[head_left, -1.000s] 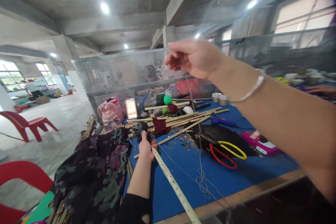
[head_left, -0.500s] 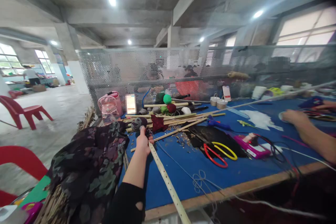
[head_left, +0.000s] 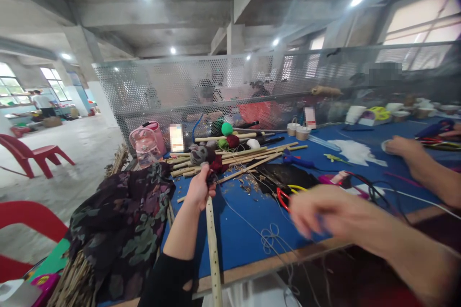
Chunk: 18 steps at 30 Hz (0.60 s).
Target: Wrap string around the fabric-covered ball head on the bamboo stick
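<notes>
My left hand [head_left: 201, 188] is wrapped around a pale bamboo stick [head_left: 213, 249] with a row of small holes along it, its lower end pointing towards me past the table edge. A ball wound in grey and dark yarn [head_left: 200, 154] shows just above this hand, at the stick's upper end. Thin grey string [head_left: 237, 213] runs from near the hand to a loose tangle [head_left: 272, 240] by the table edge. My right hand [head_left: 324, 211] is over the front of the table near the red and yellow scissors handles [head_left: 283, 198]; motion blurs its fingers.
Bamboo sticks [head_left: 248, 169] and coloured balls lie behind my left hand. Camouflage cloth [head_left: 122, 220] is draped at left, beside a pink bag [head_left: 147, 144]. Another person's hand [head_left: 403, 147] rests at right, near a white sheet [head_left: 355, 152]. A perforated metal screen [head_left: 162, 81] stands behind.
My right hand has come into view from the right. The bamboo stick's lower end has swung left, so the stick is more upright in view, and my left hand stays closed around it.
</notes>
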Motion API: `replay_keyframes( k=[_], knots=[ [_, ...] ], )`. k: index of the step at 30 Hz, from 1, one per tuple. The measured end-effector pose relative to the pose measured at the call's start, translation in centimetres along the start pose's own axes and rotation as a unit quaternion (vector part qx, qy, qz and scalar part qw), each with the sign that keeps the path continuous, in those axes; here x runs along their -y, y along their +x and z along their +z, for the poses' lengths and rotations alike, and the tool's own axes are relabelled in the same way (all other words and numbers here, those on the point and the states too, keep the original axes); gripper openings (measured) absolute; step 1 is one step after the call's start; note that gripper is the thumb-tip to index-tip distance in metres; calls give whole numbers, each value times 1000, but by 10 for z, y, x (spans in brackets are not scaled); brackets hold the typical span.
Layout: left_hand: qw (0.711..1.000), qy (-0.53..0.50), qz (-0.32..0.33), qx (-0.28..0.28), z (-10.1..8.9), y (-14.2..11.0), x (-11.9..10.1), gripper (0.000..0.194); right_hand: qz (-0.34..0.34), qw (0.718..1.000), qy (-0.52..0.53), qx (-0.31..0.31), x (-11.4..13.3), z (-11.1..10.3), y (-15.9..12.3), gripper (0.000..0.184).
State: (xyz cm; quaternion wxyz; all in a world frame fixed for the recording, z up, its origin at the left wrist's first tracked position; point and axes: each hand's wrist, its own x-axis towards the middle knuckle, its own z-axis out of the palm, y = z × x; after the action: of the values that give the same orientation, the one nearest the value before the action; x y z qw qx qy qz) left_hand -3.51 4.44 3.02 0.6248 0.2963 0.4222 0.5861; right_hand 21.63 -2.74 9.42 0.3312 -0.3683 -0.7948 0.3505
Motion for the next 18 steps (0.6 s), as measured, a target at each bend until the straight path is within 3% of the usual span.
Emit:
replay_keyframes(
  k=[3,5,7,9,11,15,18],
  knots=[
    [989,132,62,7,13,-12,9,39,65,987,149,1,-22,39,35,32],
    [977,193,86,-4,16,-15,15,41,124,950,285,-34,-39,67,71,39],
    [967,233,106,-18,16,-16,18,42,140,906,398,37,-51,89,101,43],
    [957,260,125,-38,14,-15,17,42,137,879,441,121,-55,102,120,48],
    [949,281,131,-57,12,-15,16,43,134,895,405,134,-53,106,128,47],
    [946,295,118,-69,9,-16,15,47,109,969,223,7,-48,99,127,45],
    [953,273,113,-70,10,-17,16,45,54,984,164,-37,-50,91,123,46]
  ],
)
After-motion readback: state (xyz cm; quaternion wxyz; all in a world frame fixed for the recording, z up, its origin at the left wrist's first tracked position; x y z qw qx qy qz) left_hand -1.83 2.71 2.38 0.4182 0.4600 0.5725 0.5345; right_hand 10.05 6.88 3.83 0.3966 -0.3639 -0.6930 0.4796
